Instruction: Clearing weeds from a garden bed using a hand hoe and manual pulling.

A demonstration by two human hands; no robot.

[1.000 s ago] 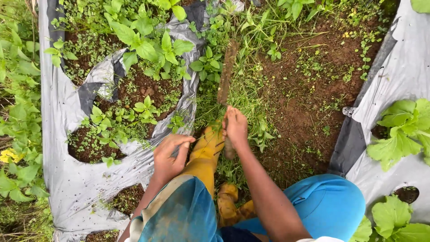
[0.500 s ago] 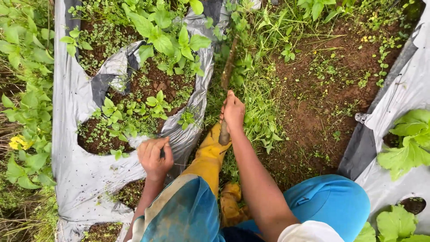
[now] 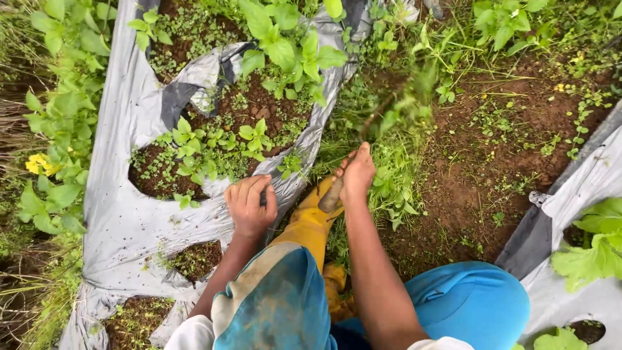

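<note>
My right hand (image 3: 357, 174) grips the wooden handle (image 3: 332, 194) of a cutting tool. Its far end is a blur among the weeds (image 3: 395, 116) on the soil path. My left hand (image 3: 249, 209) is curled into a fist on the edge of the grey plastic sheet (image 3: 129, 220), just left of my yellow boot (image 3: 308, 223). Whether the fist pinches the sheet is hard to see. My knees in blue trousers (image 3: 466, 304) fill the bottom of the view.
Holes in the sheet hold leafy green plants (image 3: 214, 142) and small weeds. Bare brown soil (image 3: 492, 168) with scattered weeds lies to the right. A second grey sheet (image 3: 583, 188) with broad-leaved plants runs along the right edge. Tall grass borders the left.
My right hand has swung the tool, and its end now blurs through the weeds. My left hand closed into a fist and settled on the sheet's edge.
</note>
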